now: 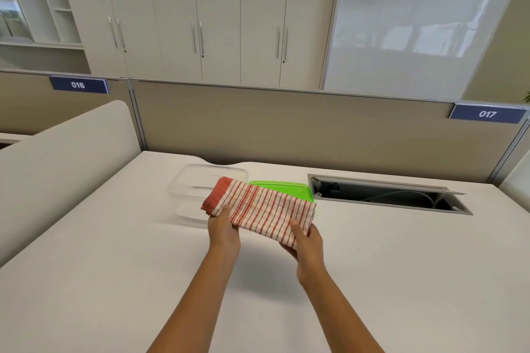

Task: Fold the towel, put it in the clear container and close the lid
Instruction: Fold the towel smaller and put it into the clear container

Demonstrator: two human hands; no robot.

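A folded towel (258, 208), white with red stripes and a red border at its left end, is held above the white desk. My left hand (223, 231) grips its near left part, thumb on top. My right hand (305, 241) holds its near right corner from below, thumb on top. Behind and under the towel's left end stands the clear container (198, 183), open and empty. The green lid (286, 188) lies flat on the desk to the right of the container, partly hidden by the towel.
An open cable hatch (387, 195) is sunk into the white desk (114, 266) at the right. A beige partition (286, 129) runs along the far edge, and a rounded white divider (63, 157) borders the left side.
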